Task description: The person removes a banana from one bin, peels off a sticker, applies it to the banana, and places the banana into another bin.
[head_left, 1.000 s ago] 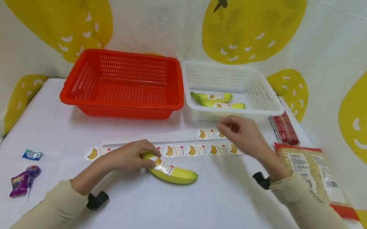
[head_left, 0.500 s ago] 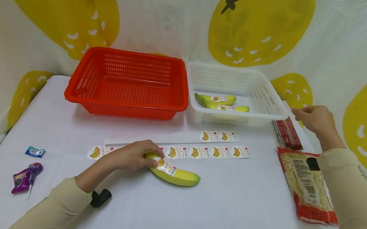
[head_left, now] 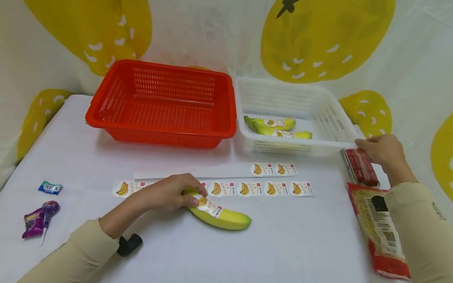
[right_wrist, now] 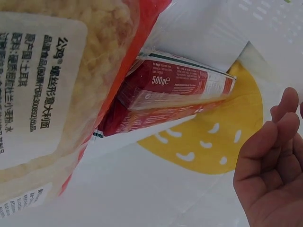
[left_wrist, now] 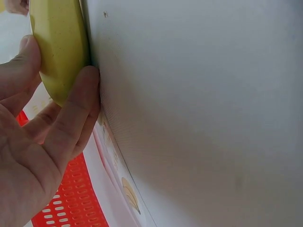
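Note:
My left hand [head_left: 171, 193] grips the stem end of a yellow banana [head_left: 230, 219] on the white table. The thumb lies on one side of it and the fingers on the other, as the left wrist view shows. A white banana-picture sticker [head_left: 211, 207] is on the banana's skin, partly under the fingertips. My right hand [head_left: 386, 152] is at the right front corner of the white basket [head_left: 291, 146], over a red packet [head_left: 362, 168]. In the right wrist view its fingers are loosely curled with nothing visible between them. Two stickered bananas [head_left: 281, 133] lie in that basket.
Strips of banana stickers [head_left: 250, 188] lie behind the held banana. A red basket [head_left: 158, 134] stands at the back left. A pasta bag [head_left: 386, 256] lies under the right forearm. Sweets [head_left: 34, 222] and a lollipop [head_left: 50, 207] are at the left.
My right hand has moved from over the sticker strips rightward to the white basket's corner. My left hand has stayed on the banana. The head view has shifted slightly.

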`<act>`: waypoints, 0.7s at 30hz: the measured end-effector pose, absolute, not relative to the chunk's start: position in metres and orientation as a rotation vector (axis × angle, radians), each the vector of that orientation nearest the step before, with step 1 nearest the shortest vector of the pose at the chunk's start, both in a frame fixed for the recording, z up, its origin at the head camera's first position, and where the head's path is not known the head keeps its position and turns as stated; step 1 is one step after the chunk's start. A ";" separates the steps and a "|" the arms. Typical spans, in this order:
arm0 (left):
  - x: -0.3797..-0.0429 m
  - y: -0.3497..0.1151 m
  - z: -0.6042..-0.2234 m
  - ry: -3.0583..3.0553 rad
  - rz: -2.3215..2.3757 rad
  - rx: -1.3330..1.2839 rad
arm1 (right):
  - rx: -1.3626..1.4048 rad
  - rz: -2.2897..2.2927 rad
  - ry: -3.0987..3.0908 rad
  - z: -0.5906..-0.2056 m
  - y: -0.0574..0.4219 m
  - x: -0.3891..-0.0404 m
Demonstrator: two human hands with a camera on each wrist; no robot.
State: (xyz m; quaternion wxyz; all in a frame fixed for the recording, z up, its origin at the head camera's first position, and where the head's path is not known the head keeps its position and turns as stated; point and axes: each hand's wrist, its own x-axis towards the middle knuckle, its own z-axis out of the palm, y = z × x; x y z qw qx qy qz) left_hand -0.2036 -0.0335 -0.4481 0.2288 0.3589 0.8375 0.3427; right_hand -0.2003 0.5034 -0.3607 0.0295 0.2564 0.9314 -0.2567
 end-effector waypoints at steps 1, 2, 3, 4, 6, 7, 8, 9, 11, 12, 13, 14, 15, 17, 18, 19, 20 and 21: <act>-0.204 -0.033 -0.448 2.306 0.943 0.984 | 0.794 -0.795 2.868 -0.361 0.504 -0.200; -0.203 -0.032 -0.448 2.309 0.940 0.988 | 0.794 -0.793 2.866 -0.361 0.505 -0.199; -0.203 -0.031 -0.449 2.308 0.942 0.986 | 0.793 -0.789 2.867 -0.361 0.507 -0.199; -0.203 -0.030 -0.449 2.308 0.943 0.990 | 0.792 -0.784 2.868 -0.361 0.508 -0.198; -0.203 -0.029 -0.448 2.305 0.943 0.994 | 0.796 -0.788 2.866 -0.361 0.510 -0.198; -0.203 -0.028 -0.448 2.302 0.946 0.986 | 0.800 -0.792 2.862 -0.361 0.510 -0.197; -0.202 -0.028 -0.448 2.306 0.940 0.988 | 0.802 -0.799 2.860 -0.361 0.511 -0.197; -0.202 -0.028 -0.447 2.303 0.943 0.974 | 0.805 -0.809 2.854 -0.361 0.511 -0.197; -0.201 -0.028 -0.446 2.307 0.940 0.956 | 0.809 -0.829 2.843 -0.361 0.510 -0.197; -0.201 -0.028 -0.446 2.312 0.935 0.954 | 0.810 -0.832 2.839 -0.362 0.510 -0.198; -0.200 -0.028 -0.446 2.313 0.935 0.948 | 0.812 -0.836 2.836 -0.362 0.509 -0.198; -0.200 -0.029 -0.445 2.317 0.931 0.950 | 0.815 -0.838 2.833 -0.362 0.508 -0.198; -0.200 -0.029 -0.445 2.317 0.932 0.946 | 0.814 -0.842 2.831 -0.362 0.508 -0.198; -0.200 -0.031 -0.445 2.329 0.923 0.956 | 0.820 -0.848 2.820 -0.362 0.506 -0.198; -0.200 -0.031 -0.445 2.334 0.922 0.957 | 0.821 -0.849 2.817 -0.362 0.505 -0.198; -0.200 -0.032 -0.444 2.341 0.924 0.959 | 0.819 -0.848 2.817 -0.362 0.505 -0.198; -0.199 -0.033 -0.443 2.348 0.926 0.964 | 0.817 -0.846 2.816 -0.361 0.505 -0.198; -0.199 -0.034 -0.441 2.353 0.933 0.967 | 0.813 -0.843 2.816 -0.361 0.504 -0.198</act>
